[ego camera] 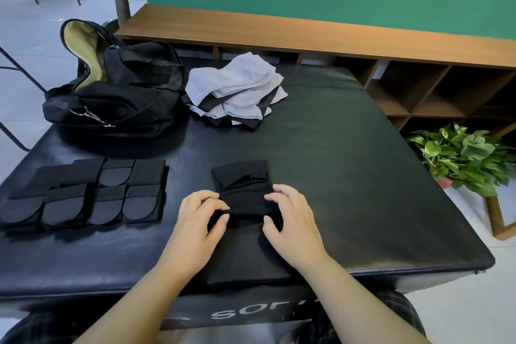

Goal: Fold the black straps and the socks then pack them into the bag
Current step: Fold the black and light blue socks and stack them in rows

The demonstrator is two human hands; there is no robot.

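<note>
I'm mid-fold on a black sock (242, 190) at the near middle of the padded surface (349, 176). My left hand (199, 220) and right hand (290, 218) each pinch its near edge. Folded black straps (83, 195) lie left; the open bag (117, 92) waits far left beside the pale socks (237, 86). Next, I judge, I turn that edge away evenly.

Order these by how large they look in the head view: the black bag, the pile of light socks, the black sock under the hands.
1. black bag, clearly largest.
2. pile of light socks.
3. black sock, partly covered by both hands and nearer the camera, so its rank below the pile is unsure.
</note>
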